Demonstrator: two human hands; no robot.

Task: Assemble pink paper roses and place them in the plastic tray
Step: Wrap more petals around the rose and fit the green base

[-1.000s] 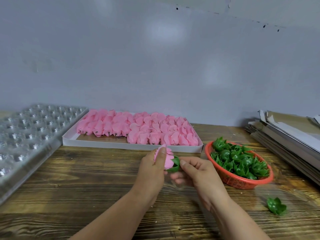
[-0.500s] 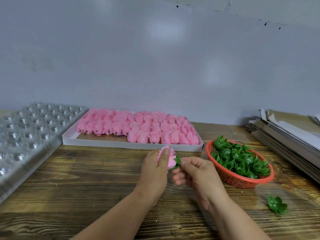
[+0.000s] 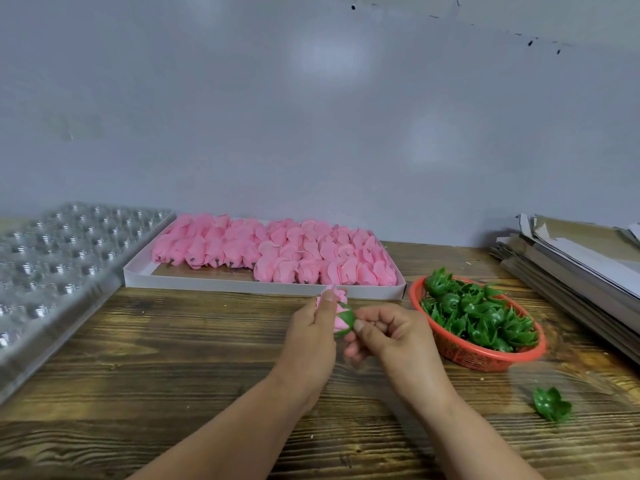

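Left hand: the left hand [image 3: 313, 327] grips the pink paper rose bud [image 3: 337, 315], fingers curled round the petals, thumb up along the near side.
Right hand: the right hand [image 3: 391, 336] pinches the green plastic calyx cup [image 3: 346, 322] at the base of the bud, thumb and forefinger closed on it, other fingers curled beneath.
Workpiece: bud and calyx are together between the two hands, held above the brown wooden table [image 3: 173, 358]. The calyx appears seated on the bud; whether it is fully pressed home cannot be told.
Petal stock: white shallow cardboard box [image 3: 242, 287] just beyond both hands, filled with pink paper buds [image 3: 277, 254] lying in rows.
Calyx stock: red plastic mesh basket [image 3: 485, 358] just right of the right hand, well filled with green calyx cups. One loose green calyx [image 3: 552, 405] lies on the table nearer and to the right of the right wrist.
Destination: clear plastic tray with round cells [image 3: 52, 265], well to the left of the left hand. No rose is visible in any cell.
Progress: judged early. One rose is at the joining step; placement has not begun, and most stock remains unassembled.
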